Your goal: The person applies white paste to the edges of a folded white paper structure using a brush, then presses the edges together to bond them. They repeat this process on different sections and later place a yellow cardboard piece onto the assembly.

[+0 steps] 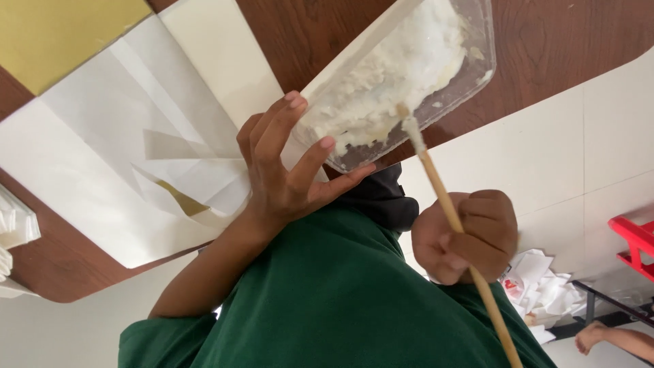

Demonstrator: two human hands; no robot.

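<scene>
My left hand [283, 180] holds a clear plastic container [470, 65] tilted up at one end, fingers spread along its side and base. The container is full of a lumpy white paste [395, 68]. My right hand [470, 235] is closed in a fist around a long wooden stick [436, 184]. The stick's tip, coated in white, touches the paste at the container's lower edge. My green shirt [327, 307] fills the bottom of the view.
Under the hands is a brown wooden table [558, 41] with large white paper sheets [102, 136] and a yellow sheet [61, 31]. On the tiled floor at right are crumpled white papers [545, 286], a red stool [637, 242] and another person's foot [593, 335].
</scene>
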